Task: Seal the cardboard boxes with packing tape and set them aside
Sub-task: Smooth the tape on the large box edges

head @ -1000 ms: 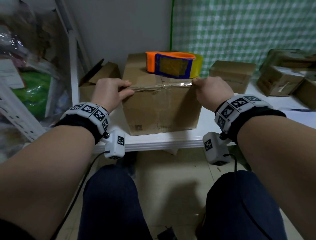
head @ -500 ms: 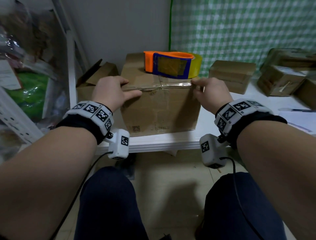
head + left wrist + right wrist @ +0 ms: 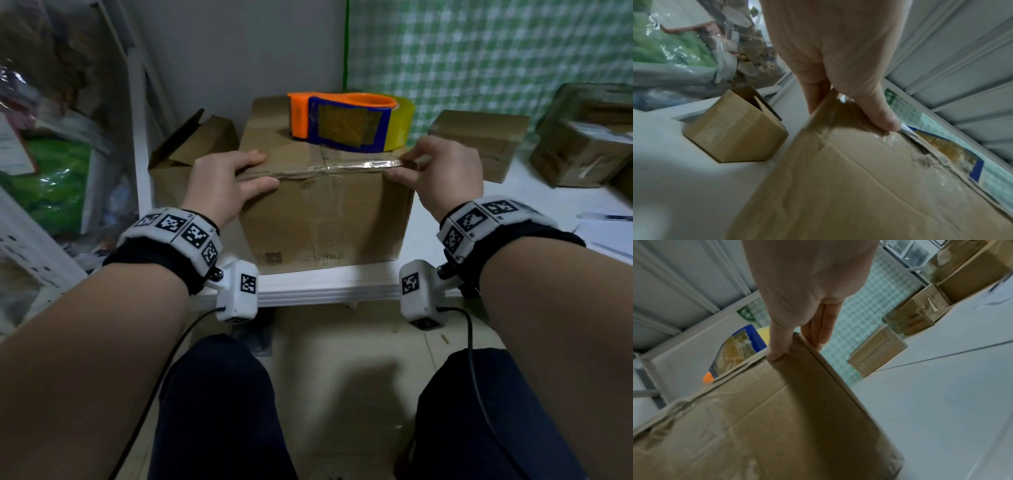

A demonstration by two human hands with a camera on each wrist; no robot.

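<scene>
A large cardboard box (image 3: 325, 219) stands at the front edge of the white table (image 3: 325, 291). Shiny clear tape (image 3: 363, 166) runs along its top front edge. On top of it sits an orange and blue tape dispenser (image 3: 346, 123) with a yellowish roll. My left hand (image 3: 229, 178) lies over the left top corner, fingers straight on top. Its thumb (image 3: 879, 120) presses the taped front face. My right hand (image 3: 442, 171) pinches the right top corner, with the thumb (image 3: 777, 352) on the front face and curled fingers round the side.
A small box (image 3: 191, 150) with open flaps stands left of the big one, against a white rack post (image 3: 140, 137). Bagged goods fill the rack at far left. Taped boxes (image 3: 479, 144) (image 3: 582, 137) stand at the right rear, and a pen (image 3: 613, 217) lies at the right edge.
My left thumb has slid a little to the right along the taped front edge. My right hand has shifted outward onto the right corner. The dispenser has stayed on top.
</scene>
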